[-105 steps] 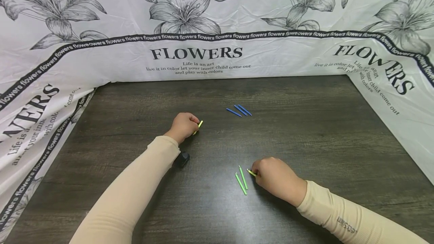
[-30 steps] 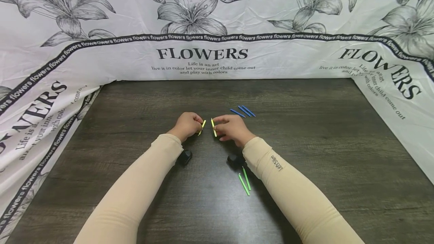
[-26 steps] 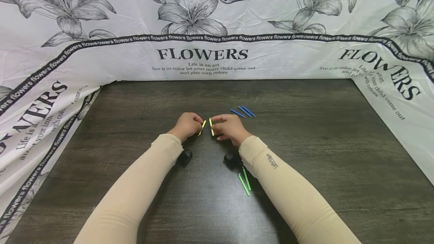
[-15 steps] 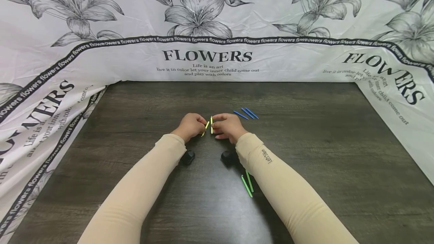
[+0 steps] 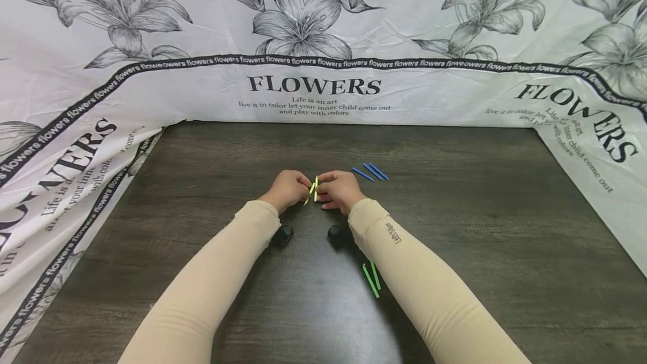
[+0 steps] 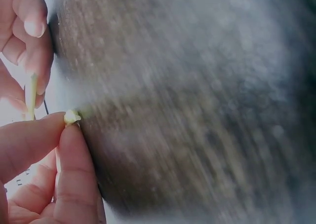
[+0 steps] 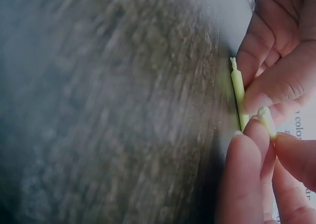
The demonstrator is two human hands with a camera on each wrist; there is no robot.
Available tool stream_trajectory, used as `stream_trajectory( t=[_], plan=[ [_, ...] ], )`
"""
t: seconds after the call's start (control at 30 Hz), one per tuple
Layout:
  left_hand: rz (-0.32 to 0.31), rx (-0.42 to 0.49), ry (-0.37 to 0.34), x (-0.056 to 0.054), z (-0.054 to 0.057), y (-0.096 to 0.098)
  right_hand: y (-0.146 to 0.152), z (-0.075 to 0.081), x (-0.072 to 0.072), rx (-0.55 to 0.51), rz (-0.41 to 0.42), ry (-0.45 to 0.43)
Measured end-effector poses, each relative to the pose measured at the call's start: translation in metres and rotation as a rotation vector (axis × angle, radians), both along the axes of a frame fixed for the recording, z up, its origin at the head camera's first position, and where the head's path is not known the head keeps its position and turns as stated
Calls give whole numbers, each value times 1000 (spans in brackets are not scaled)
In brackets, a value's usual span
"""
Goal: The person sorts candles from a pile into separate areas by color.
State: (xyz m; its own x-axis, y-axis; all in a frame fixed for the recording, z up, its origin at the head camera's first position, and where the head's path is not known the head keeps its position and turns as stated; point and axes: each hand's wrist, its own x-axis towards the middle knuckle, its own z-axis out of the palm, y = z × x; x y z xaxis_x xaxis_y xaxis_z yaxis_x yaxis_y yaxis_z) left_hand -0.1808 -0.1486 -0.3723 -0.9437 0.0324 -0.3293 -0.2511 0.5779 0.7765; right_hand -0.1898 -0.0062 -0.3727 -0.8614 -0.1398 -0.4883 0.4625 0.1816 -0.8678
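In the head view my left hand (image 5: 287, 189) pinches a slim yellow candle (image 5: 311, 189) that leans to one side. Facing it, my right hand (image 5: 342, 190) pinches a second yellow candle (image 5: 315, 195), nearly upright in the view. The two candles are side by side and seem to overlap at the top; whether they touch I cannot tell. In the right wrist view the left hand's candle (image 7: 237, 93) shows a short wick, and the right hand's candle (image 7: 266, 121) shows its blunt end. The left wrist view shows the left candle's tip (image 6: 72, 117) between thumb and finger.
Three blue candles (image 5: 373, 171) lie behind the right hand. Two green candles (image 5: 371, 281) lie nearer, partly covered by the right sleeve (image 5: 404, 251). Black wrist cameras (image 5: 336, 233) hang under both wrists. A flower-printed cloth (image 5: 313, 91) borders the dark wooden table (image 5: 455, 195).
My right hand has picked up a yellow candle beside the green ones and carried it up and left to the left hand's candle. The gap between the candles has narrowed. The head view has shifted slightly.
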Motion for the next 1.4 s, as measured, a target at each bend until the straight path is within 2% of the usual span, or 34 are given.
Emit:
stream_trajectory(
  t=[0.33, 0.87, 1.4],
  plan=[
    [11, 20, -19, 0, -1, 0, -3, 2, 3, 26, -14, 9],
    [4, -7, 1, 2, 0, 0, -9, 4, 7, 64, -41, 52],
    [21, 7, -2, 3, 2, 2, -7, 3, 8, 36, -33, 49]
  ],
)
